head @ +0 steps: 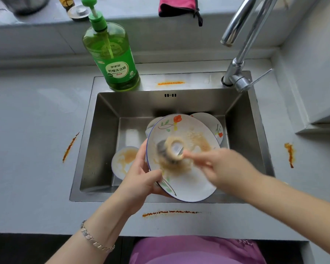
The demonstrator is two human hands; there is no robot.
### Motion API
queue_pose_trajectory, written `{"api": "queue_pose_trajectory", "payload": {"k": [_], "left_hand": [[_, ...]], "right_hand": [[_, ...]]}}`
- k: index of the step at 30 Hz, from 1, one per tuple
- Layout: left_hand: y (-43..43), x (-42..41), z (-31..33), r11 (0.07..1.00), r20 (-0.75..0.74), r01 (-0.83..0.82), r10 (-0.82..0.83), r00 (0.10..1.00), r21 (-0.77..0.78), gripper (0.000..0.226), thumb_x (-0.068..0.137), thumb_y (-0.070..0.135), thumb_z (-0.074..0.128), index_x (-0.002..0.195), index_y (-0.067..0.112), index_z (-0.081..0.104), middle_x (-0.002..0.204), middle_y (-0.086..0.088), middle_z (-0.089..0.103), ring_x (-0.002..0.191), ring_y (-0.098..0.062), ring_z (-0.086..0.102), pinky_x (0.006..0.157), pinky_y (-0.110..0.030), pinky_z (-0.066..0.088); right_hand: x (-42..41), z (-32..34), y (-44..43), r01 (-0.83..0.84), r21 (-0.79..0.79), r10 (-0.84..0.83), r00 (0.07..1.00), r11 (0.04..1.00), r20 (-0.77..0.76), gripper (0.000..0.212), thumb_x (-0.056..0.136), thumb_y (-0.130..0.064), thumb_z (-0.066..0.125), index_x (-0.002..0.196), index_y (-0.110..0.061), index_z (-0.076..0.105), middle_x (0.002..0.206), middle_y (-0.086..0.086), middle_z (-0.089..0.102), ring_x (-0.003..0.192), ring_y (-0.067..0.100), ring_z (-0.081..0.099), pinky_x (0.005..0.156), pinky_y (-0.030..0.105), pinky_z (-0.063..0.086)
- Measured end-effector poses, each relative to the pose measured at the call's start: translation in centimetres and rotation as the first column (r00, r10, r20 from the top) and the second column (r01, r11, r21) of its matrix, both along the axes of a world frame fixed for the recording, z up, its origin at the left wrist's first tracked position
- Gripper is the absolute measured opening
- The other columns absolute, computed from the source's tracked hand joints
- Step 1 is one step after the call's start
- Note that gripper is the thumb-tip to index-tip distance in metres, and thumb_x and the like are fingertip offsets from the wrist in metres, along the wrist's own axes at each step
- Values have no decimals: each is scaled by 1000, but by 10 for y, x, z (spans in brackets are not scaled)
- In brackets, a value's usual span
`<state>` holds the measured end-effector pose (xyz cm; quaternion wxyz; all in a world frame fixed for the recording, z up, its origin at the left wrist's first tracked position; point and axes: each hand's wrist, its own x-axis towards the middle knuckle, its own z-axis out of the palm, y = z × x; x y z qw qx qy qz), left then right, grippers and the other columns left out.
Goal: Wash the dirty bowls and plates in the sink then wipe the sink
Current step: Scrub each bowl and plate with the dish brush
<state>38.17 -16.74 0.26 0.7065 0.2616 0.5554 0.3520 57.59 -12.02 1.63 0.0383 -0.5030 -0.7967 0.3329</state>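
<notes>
Observed from the sink's front edge, left to right.

Desk (36, 121): grey, with an orange streak (71, 146) near the sink's left rim. A green detergent bottle (112, 60) stands on the back ledge at the left corner.

Sink (101, 140): steel. A soiled bowl (122, 161), smeared brown, lies on the floor at the near left.

Left hand (139, 180): it grips the flowered plate (191, 183) at its left rim, thumb on the face, fingers curled behind. The plate is held clear of the basin floor and tilted, face up and toward the person. Its long axis runs from the far rim, by the red flower, to the near rim over the sink's front wall.

Scrubber (171, 151): a ring-shaped pad lying on the plate's face, left of centre, amid brown residue.

Right hand (223, 168): it reaches in from the right, fingertips at the scrubber. Blur hides whether they pinch it or press it flat. This hand does the scrubbing; the left only steadies the plate.

Judgement: scrubbing is in hand on this plate. Residue lies right of the pad, so the next stroke would go toward the right hand, across the plate's short axis.

A second plate (211, 124) leans behind. The faucet (236, 69) stands at the rear right, with no water visible. Another streak (290, 155) marks the desk on the right. The sink is not yet wiped.
</notes>
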Motion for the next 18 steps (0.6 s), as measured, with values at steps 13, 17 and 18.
{"api": "queue_pose_trajectory", "payload": {"k": [13, 17, 18], "left_hand": [[4, -7, 7, 998, -40, -64, 65, 997, 27, 92, 57, -4, 47, 137, 40, 36, 115, 0, 62, 93, -27, 68, 55, -48, 57], [10, -7, 10, 995, -42, -89, 91, 995, 50, 91, 57, -5, 47, 136, 41, 36, 106, 5, 66, 90, -25, 69, 55, -47, 58], [10, -7, 10, 994, -41, -98, 100, 994, 53, 90, 57, -5, 46, 135, 40, 37, 101, 7, 68, 88, -25, 69, 54, -45, 58]], "right_hand": [[27, -14, 10, 92, -60, -88, 994, 994, 60, 40, 95, -23, 45, 124, -50, 49, 84, -15, 69, 68, 10, 56, 62, 26, 44], [20, -13, -10, 20, -55, -25, 995, 998, -97, 40, 92, -24, 50, 124, -48, 46, 71, -16, 69, 70, 9, 59, 61, 20, 44], [16, -11, -20, -51, -62, 44, 992, 997, -118, 40, 90, -26, 50, 124, -47, 50, 83, -11, 72, 76, 10, 62, 66, 25, 48]]}}
